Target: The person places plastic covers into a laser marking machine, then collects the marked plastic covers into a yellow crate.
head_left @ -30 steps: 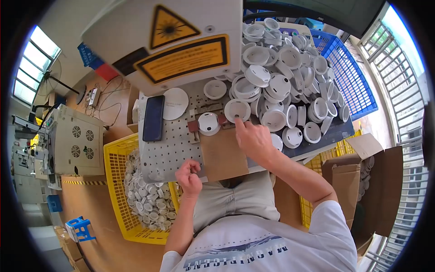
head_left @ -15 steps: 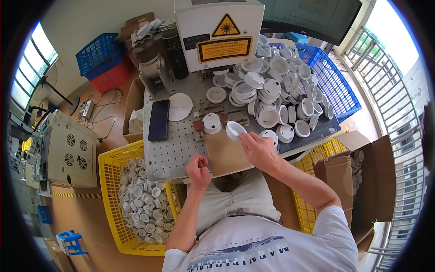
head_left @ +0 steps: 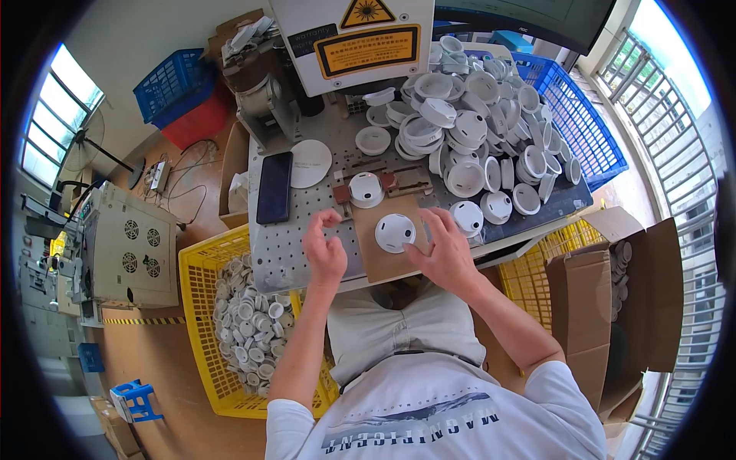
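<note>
A white lid (head_left: pixel 395 233) lies top side up on the brown cardboard strip (head_left: pixel 377 265) at the table's front. My right hand (head_left: pixel 443 253) is at the lid's right edge, thumb and fingers spread, not closed round it. To the left of the strip my left hand (head_left: pixel 324 247) hovers over the perforated plate (head_left: pixel 270 259), fingers curled but apart, with nothing in them. A second lid (head_left: pixel 366 189) sits between two reddish-brown blocks of the fixture, just behind the strip. Many white lids (head_left: pixel 465 179) are heaped at the right.
A phone (head_left: pixel 274 188) and a white disc (head_left: pixel 310 163) lie at the plate's left. The white machine head (head_left: pixel 353 42) overhangs the back. Yellow baskets (head_left: pixel 201 337) and a cardboard box (head_left: pixel 580 307) flank the table below.
The lid that my right hand held is now on the cardboard, turned top side up, and the fingers have spread. My left hand has risen toward the fixture and opened. The camera view has shifted slightly.
</note>
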### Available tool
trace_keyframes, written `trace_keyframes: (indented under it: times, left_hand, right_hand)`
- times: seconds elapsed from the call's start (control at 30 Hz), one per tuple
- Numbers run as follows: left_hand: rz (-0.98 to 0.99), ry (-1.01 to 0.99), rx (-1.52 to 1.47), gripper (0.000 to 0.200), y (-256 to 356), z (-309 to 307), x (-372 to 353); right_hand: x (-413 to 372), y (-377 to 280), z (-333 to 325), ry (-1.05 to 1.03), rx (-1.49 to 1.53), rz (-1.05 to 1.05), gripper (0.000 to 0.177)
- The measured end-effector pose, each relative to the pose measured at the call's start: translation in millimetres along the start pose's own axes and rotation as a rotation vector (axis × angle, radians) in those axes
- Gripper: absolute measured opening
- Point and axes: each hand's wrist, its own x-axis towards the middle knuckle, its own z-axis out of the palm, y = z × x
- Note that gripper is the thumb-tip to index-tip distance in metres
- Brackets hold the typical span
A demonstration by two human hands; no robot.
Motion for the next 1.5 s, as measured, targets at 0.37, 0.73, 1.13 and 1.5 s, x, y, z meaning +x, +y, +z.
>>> trace_keyframes:
  times: [0.37, 0.73, 1.13, 1.5]
  left_hand:
    - [0.166, -0.433, 0.627, 0.026, -26, 72, 55]
    - [0.431, -0.523, 0.67, 0.016, -8, 53, 16]
    - [0.158, -0.231, 0.716, 0.012, -39, -60, -22]
    - [0.006, -0.194, 0.779, 0.007, -40, -72, -20]
  right_hand:
    - [5, 3, 20, -0.14, -0.034, 0.043, 0.042]
    - [-5, 9, -1, -0.278, -0.043, -0.006, 0.04]
    - [28, -2, 30, -0.316, -0.11, -0.085, 0.042]
    - [63, -13, 57, -0.279, -0.057, -0.174, 0.034]
